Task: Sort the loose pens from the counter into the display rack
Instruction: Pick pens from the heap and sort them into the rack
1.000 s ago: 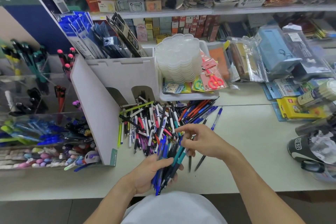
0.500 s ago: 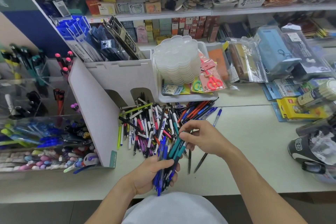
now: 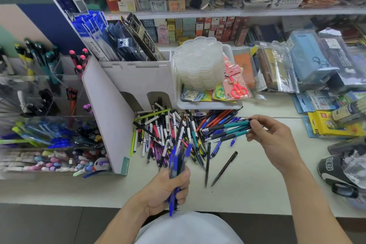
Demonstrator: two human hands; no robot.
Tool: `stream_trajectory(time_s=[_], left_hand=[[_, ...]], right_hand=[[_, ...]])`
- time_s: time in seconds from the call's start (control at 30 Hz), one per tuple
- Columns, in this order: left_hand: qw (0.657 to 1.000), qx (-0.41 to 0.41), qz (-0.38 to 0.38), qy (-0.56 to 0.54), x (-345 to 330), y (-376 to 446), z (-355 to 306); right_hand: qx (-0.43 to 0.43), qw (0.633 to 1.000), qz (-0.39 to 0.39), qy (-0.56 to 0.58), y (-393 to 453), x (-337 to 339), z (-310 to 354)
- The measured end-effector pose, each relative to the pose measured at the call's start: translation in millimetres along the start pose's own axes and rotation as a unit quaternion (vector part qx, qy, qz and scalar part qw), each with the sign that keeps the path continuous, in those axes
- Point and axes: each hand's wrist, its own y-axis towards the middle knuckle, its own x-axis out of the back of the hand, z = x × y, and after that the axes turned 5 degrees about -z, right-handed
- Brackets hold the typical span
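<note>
Loose pens: mixed heap, many colours, on the worktop in front of the white card divider; two black pens lie apart at its near edge.
Display rack: clear compartments left of the divider, already stocked by colour.
Teal pens: small bundle, held level above the right side of the heap, tips pointing left.
Blue pens: upright bunch, near the worktop's front edge.
Risk, as a judgement: both bundles are loosely gathered, so a pen may slide out and drop back into the heap or off the front edge; with both hands full, nothing is free to catch it.
Right hand: fingers curled, pinching the teal pens at their rear ends.
Left hand: fist wrapped round the blue pens.
</note>
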Motion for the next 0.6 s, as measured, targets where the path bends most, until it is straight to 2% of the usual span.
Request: stream_trajectory(time_s=[0.13,0.27,0.43,0.6], left_hand=[[0.986,-0.093,-0.132,-0.051,-13,-8,-10],[0.953,-0.201,-0.199,-0.108,-21,-18,-33],[0.906,-0.295,-0.300,-0.056,-23,-44,-62],[0.871,-0.353,-0.337,-0.050,-4,-76,-86]], right_hand=[[0.012,1.000,0.020,0.000,-8,-18,-2],[0.037,0.996,0.076,-0.024,-17,-50,13],[0.081,0.985,0.143,-0.045,-35,-102,41],[0.115,0.977,0.174,-0.045,-62,-151,67]])
